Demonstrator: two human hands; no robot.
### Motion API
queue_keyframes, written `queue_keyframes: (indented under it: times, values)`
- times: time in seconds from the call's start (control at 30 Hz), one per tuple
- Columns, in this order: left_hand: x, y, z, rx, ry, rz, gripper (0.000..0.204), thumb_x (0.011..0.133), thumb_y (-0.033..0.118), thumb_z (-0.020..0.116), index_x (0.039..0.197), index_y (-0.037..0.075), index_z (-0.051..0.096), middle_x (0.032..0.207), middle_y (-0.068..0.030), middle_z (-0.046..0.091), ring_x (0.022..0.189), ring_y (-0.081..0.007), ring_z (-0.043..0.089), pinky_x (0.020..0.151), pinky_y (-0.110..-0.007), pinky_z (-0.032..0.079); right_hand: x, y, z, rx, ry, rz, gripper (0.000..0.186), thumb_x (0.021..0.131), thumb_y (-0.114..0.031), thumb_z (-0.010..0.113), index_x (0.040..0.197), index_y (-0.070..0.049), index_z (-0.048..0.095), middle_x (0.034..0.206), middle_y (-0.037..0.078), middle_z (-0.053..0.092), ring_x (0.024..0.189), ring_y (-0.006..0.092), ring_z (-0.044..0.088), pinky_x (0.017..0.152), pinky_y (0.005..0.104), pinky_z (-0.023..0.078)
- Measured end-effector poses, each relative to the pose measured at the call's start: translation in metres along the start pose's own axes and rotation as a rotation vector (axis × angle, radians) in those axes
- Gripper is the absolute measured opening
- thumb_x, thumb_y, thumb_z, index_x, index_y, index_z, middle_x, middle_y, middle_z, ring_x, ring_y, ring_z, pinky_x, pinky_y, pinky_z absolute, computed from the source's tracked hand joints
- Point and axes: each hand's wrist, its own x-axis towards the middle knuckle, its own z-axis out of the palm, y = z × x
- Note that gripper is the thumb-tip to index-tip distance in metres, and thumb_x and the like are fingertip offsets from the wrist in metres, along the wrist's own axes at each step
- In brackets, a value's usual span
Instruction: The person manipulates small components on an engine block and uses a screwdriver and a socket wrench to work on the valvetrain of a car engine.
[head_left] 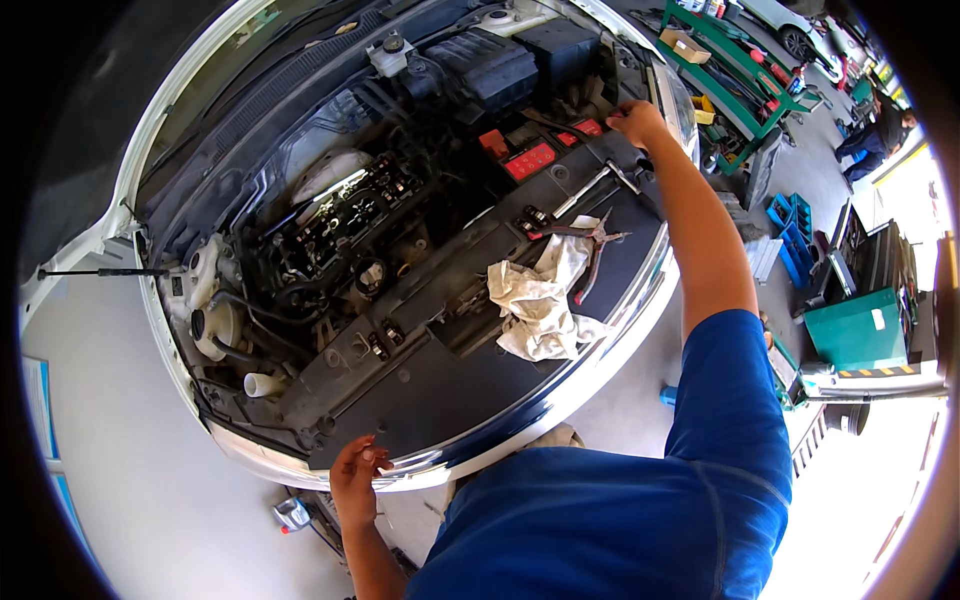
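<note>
My right hand (637, 124) reaches into the far right front of a car's open engine bay. Its fingers are bent together; what they hold, if anything, is hidden. Beside it are a red tray with round holes (530, 160) and smaller red pieces (580, 131). Closer to me, a chrome ratchet wrench (585, 193) lies on the black front cover (430, 400). Pliers with red handles (597, 236) rest partly against a crumpled whitish rag (543, 300). My left hand (358, 475) hovers at the near left bumper edge, fingers loosely bent and apart, holding nothing.
The engine's top (350, 205) is exposed, with a lit strip across it. A white reservoir (215, 328) stands at the left. A raised hood and its strut (105, 272) border that side. Right are a green cart (735, 85), blue bins (793, 235) and another person (875, 140).
</note>
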Motion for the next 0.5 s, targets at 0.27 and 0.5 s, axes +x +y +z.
queue_keyframes:
  times: [0.27,0.5]
  values:
    - [0.016,0.003,0.022,0.018,-0.01,-0.023,0.033,0.09,0.025,0.065,0.112,0.0,0.062,0.088,-0.0087,0.068,0.072,-0.0149,0.064,0.065,-0.024,0.043,-0.014,0.017,0.035,-0.117,0.055,0.079,0.044,0.077,-0.039,0.074,0.112,-0.014,0.067,0.114,0.014,0.065,0.108,0.0312,0.06,0.093,0.0431,0.046]
    - [0.023,0.021,0.029,0.083,-0.049,-0.036,0.031,0.09,0.021,0.066,0.112,0.0,0.062,0.089,-0.0089,0.068,0.076,-0.0151,0.064,0.068,-0.028,0.048,-0.12,-0.069,-0.006,0.203,-0.331,-0.44,0.019,0.079,-0.017,0.066,0.094,-0.006,0.066,0.096,0.014,0.066,0.094,0.0317,0.064,0.08,0.0411,0.051]
